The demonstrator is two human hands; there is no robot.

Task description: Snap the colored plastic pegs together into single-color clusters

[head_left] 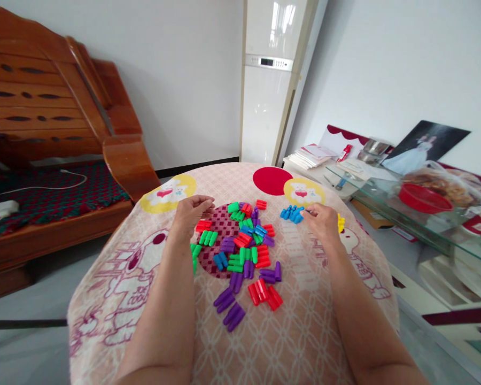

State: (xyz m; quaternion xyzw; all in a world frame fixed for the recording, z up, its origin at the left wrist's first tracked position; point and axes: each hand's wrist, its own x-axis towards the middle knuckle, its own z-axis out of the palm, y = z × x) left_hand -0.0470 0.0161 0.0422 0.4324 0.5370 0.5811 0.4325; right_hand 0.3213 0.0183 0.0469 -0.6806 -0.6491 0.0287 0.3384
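Small bullet-shaped plastic building blocks lie in a loose pile on the round table: green blocks (208, 238), purple blocks (234, 316), red blocks (258, 291) and a few blue ones (220, 261). To the right of the pile sits a separate cluster of blue blocks (292, 214). My right hand (321, 220) is at its right edge, thumb and fingers pinched on a blue block that they partly hide. Yellow blocks (340, 222) show just beyond my right wrist. Above the pile's left side hovers my left hand (194, 209), fingers stretched out and holding nothing visible; its forearm partly covers some green blocks.
A patterned cloth (288, 342) covers the table. On the right, a glass shelf (369, 192) carries a red bowl (425, 198), a plastic bag and papers. A wooden bench (44, 112) stands at left, and a tall white cabinet-like unit (266, 107) behind the table.
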